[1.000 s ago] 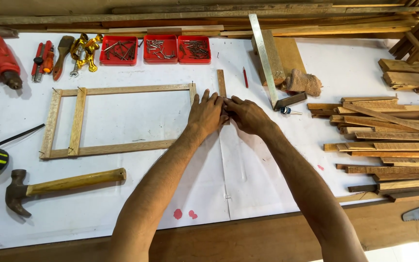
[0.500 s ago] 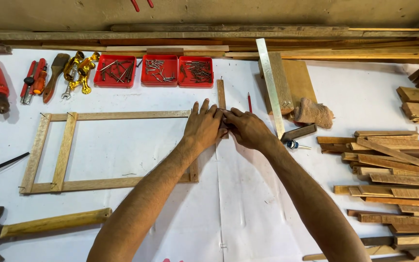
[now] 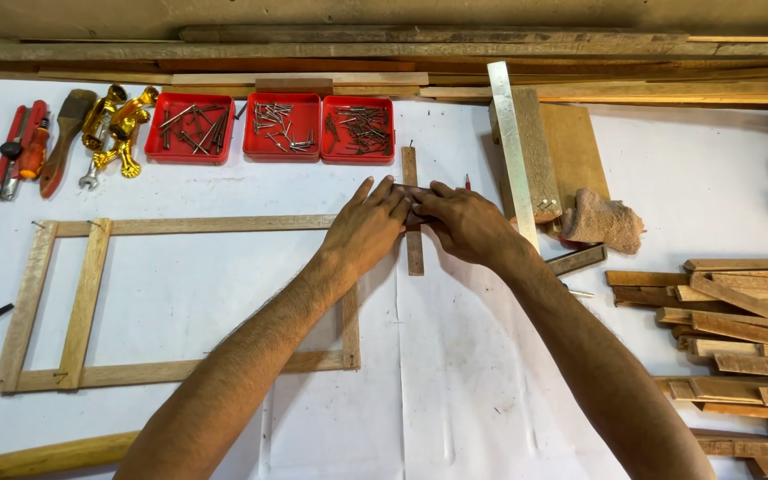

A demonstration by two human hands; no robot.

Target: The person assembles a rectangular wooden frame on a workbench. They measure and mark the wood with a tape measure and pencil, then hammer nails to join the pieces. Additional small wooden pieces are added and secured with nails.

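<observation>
Head view showed our left hand (image 3: 368, 229) and right hand (image 3: 460, 222) pressed flat together on the short wooden strip (image 3: 412, 209), just right of the wooden frame (image 3: 180, 225). We judged uneven pressure could skew the strip.

A white-covered surface (image 3: 455, 373) carries everything. On it lies a rectangular wooden frame (image 3: 180, 307) at the left, with a short wooden strip (image 3: 412, 213) just beside its upper right corner. Along the far side sit three red trays of nails (image 3: 270, 127), a group of hand tools (image 3: 64, 138), a metal ruler (image 3: 513, 147) and a crumpled cloth (image 3: 604, 220). Cut wooden slats (image 3: 740, 329) are stacked at the right, long boards (image 3: 384, 53) at the back.
</observation>
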